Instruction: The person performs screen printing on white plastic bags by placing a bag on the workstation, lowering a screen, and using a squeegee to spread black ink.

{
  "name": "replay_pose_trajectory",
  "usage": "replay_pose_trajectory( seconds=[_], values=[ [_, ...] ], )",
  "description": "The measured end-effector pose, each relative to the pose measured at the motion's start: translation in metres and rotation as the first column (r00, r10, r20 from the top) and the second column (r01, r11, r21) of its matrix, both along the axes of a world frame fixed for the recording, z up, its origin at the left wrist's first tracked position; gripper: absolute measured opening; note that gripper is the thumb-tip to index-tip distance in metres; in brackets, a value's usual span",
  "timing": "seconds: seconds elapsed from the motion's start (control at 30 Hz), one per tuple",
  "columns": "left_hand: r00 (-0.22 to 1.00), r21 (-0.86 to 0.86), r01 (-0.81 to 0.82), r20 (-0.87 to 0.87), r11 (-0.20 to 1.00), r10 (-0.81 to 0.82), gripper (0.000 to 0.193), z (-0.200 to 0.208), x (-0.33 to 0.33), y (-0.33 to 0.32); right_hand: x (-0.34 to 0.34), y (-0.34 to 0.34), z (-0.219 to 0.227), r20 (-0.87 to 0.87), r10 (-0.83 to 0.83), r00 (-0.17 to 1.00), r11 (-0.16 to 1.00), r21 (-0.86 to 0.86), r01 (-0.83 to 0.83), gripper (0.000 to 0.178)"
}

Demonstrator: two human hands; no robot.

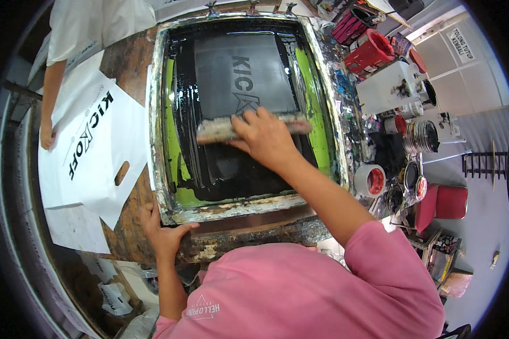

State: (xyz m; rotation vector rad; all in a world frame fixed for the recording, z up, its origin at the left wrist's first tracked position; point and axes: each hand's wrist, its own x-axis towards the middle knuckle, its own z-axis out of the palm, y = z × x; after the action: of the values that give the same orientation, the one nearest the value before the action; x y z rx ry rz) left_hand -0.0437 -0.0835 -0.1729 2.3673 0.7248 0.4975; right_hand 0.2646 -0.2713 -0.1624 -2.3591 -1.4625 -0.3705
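My right hand [261, 137] is closed over the top of a long, ink-smeared squeegee [215, 130], which lies crosswise on the screen's mesh. Black ink [209, 183] spreads below the squeegee and along both sides. Above it, a grey area of mesh shows dark lettering. Around the mesh runs a worn, paint-crusted screen printing frame [241, 213], with green strips inside its edges. At the frame's near left corner is my left hand [164, 230], thumb and fingers spread apart and holding nothing that I can see.
Left of the frame, a co-worker's hand [47, 137] touches a white printed bag [96, 150] with a cut-out handle. Ink tubs, including a red bucket [373, 51], crowd the right side beside a tape roll [370, 179]. Clamps [252, 8] line the far edge. A red chair [444, 206] stands beyond.
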Motion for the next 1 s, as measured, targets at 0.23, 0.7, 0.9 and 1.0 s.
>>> replay_pose_trajectory(
  seconds=[0.23,0.7,0.9,1.0],
  values=[
    [0.999,-0.028,-0.017,0.029,0.999,0.018,0.078,0.001,-0.001,-0.004,-0.093,-0.055,0.036,-0.237,0.018,0.971,0.978,-0.198,-0.066,0.047],
    [0.786,-0.486,0.068,0.564,0.871,0.253,0.092,0.045,0.014,-0.016,-0.133,-0.058,0.14,0.064,-0.163,0.985,0.986,0.039,0.161,0.046],
    [0.926,-0.079,0.013,0.376,0.997,0.018,0.102,0.078,0.066,0.003,-0.056,-0.016,0.246,0.301,-0.157,0.941,0.957,0.282,0.07,0.039],
    [0.862,0.428,0.092,-0.487,0.899,0.143,0.116,0.04,0.069,-0.023,-0.038,-0.008,0.285,0.303,-0.136,0.943,0.98,0.181,0.083,0.047]
  ],
)
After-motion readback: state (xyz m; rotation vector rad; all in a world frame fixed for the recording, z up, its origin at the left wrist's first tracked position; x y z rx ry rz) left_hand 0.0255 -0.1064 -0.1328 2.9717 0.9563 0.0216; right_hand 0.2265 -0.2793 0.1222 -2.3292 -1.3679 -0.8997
